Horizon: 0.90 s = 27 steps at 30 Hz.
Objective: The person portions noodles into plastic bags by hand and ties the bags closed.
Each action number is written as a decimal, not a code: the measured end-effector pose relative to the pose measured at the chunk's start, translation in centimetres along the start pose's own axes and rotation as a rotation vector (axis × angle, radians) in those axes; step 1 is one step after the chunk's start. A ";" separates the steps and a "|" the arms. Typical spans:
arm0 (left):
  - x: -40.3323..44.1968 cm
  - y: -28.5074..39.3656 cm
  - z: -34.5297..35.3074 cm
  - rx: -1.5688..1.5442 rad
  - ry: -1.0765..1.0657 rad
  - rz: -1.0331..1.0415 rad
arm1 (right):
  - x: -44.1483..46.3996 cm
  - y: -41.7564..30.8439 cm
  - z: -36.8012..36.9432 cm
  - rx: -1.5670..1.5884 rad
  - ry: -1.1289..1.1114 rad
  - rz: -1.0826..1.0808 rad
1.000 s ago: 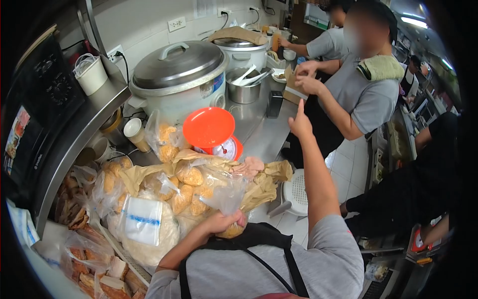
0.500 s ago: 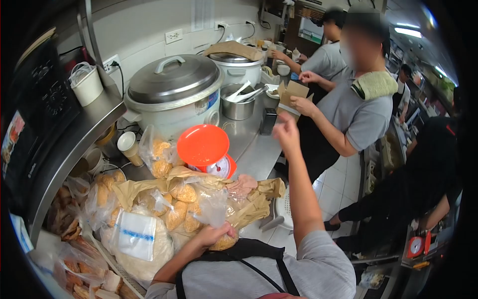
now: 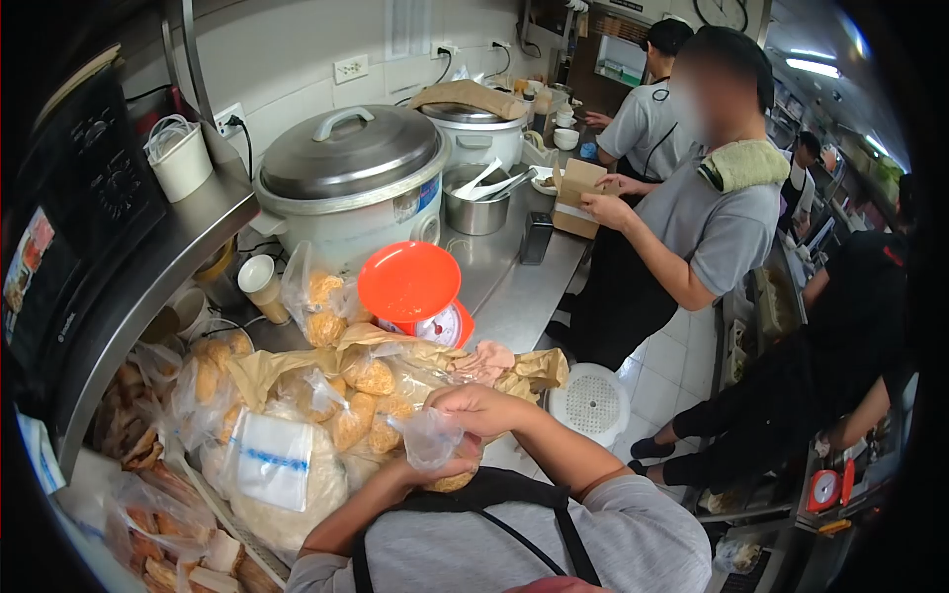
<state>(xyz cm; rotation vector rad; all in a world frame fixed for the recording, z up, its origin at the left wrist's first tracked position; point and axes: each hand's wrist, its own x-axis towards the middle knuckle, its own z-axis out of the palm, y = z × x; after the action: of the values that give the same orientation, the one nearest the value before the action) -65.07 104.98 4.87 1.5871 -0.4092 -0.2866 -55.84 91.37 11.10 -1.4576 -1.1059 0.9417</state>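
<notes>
A clear plastic bag (image 3: 431, 441) with crumbly orange-yellow food in its lower part is close to my apron. My left hand (image 3: 435, 468) is closed round the bag below its loose top. My right hand (image 3: 481, 407) is at the bag's top, with its fingers pinched on the plastic; some fingertips are hidden. Just beyond lie several knotted bags of the same food (image 3: 353, 425) on brown paper (image 3: 259, 374). To their left, a stack of flat clear bags with a blue stripe (image 3: 274, 466) rests on a large plastic bag of pale contents (image 3: 306, 514).
A red-pan scale (image 3: 409, 287) stands beyond the bags, before a big lidded cooker (image 3: 346, 163). A metal pot (image 3: 476, 210) holds utensils. At right, a co-worker (image 3: 722, 227) holds a cardboard box (image 3: 576, 198). A white stool (image 3: 590, 403) stands below the counter edge.
My right hand has come down from its raised position by the counter edge to the bag in my left hand. The co-worker's box has been lowered slightly.
</notes>
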 end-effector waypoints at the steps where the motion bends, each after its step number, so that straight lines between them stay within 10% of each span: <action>1: 0.0 0.2 0.0 0.053 -0.005 0.074 | 0.0 -0.5 -0.3 -0.009 0.005 -0.061; 10: 0.2 4.5 0.0 0.093 -0.059 -0.188 | -1.5 1.2 0.7 -0.130 -0.152 -0.157; 11: -0.6 3.0 -0.4 0.428 -0.026 0.084 | -0.8 1.6 1.6 -0.241 -0.153 -0.135; 13: -1.3 0.2 -0.3 0.348 -0.029 -0.036 | -0.1 1.4 2.3 -0.206 -0.212 0.065; 16: -0.6 1.7 -0.7 0.299 0.082 0.014 | 0.4 3.5 1.5 -0.488 -0.143 -0.223; 19: -0.6 3.5 -1.3 0.243 0.257 0.053 | -0.4 1.5 2.5 0.197 0.045 -0.208; 23: 0.0 3.0 -0.6 0.346 0.320 0.216 | 0.0 6.1 4.7 -0.367 -0.053 0.159; 27: 0.5 5.6 0.6 0.248 0.312 0.324 | 0.4 6.9 6.9 -0.464 0.187 -0.196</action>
<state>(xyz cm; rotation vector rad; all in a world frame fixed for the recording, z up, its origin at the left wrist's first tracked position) -65.33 104.02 10.42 1.7408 -0.4624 0.2677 -61.21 93.33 3.19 -1.7271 -1.3538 0.4136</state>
